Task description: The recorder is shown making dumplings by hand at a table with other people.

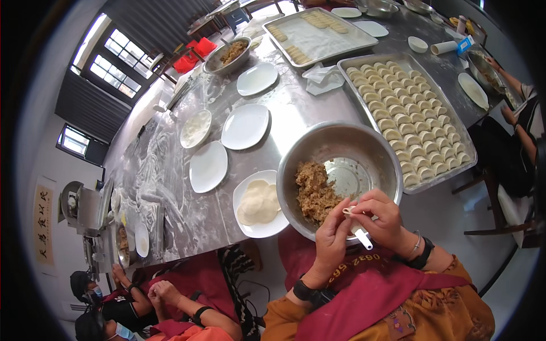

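Both hands meet over the near rim of a steel mixing bowl [364,133]. My left hand [331,230] is closed, its fingertips pinching the edge of a pale dumpling [348,211]. My right hand [382,217] pinches the same dumpling from the other side. A white utensil handle [362,237] sticks out below the right fingers, pointing toward me; its working end is hidden. Brown minced filling [311,190] lies heaped in the left part of the bowl. Just left of the bowl, a white plate [267,230] carries a stack of round dough wrappers [259,203].
A tray [469,162] full of folded dumplings stands right of the bowl. Farther back are a partly filled tray [341,45] and another filling bowl [227,54]. White plates [245,126] sit on the floury steel table [165,187]. Other people work at lower left and far right.
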Available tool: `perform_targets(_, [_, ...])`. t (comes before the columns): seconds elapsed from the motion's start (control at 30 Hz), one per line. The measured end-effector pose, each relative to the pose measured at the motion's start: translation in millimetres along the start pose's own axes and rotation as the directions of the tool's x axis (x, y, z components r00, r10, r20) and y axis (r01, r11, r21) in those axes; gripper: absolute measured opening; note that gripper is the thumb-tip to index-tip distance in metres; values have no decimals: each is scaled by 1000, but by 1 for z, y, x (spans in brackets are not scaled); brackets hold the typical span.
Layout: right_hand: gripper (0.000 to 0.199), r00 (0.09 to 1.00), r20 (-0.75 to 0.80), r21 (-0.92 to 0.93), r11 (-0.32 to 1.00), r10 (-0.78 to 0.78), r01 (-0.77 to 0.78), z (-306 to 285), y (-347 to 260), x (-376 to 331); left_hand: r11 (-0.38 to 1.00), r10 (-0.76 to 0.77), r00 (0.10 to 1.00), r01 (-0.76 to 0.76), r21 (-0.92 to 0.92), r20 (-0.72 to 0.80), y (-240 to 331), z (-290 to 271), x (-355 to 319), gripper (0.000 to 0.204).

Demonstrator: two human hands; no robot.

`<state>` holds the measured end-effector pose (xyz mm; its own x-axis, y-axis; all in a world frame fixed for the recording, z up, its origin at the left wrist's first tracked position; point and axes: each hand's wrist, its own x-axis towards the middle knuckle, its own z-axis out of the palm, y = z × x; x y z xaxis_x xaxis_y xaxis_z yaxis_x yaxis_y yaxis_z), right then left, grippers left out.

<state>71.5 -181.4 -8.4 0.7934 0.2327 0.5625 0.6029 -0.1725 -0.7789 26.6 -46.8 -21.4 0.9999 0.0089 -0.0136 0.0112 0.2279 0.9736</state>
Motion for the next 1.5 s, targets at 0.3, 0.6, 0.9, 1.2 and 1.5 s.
perform_targets(0.3, [17,988,31,107,982,154,-157,4,3,1,996,-83,992,86,-23,93,2,-3,0,41])
perform_targets(0.6, [18,990,80,155,979,120,-131,-4,3,-1,994,-30,995,40,-101,97,4,-1,-1,53])
perform_targets(0.9, [30,977,138,152,971,165,-186,-14,-6,9,961,-106,983,140,-239,146,9,-3,2,49])
perform_targets(1.2, [13,958,283,217,969,55,-120,-17,10,9,981,-95,982,121,-152,166,2,0,9,38])
perform_targets(1.5, [16,965,208,367,902,158,-227,-17,9,5,957,-121,983,153,-247,142,14,7,14,24])
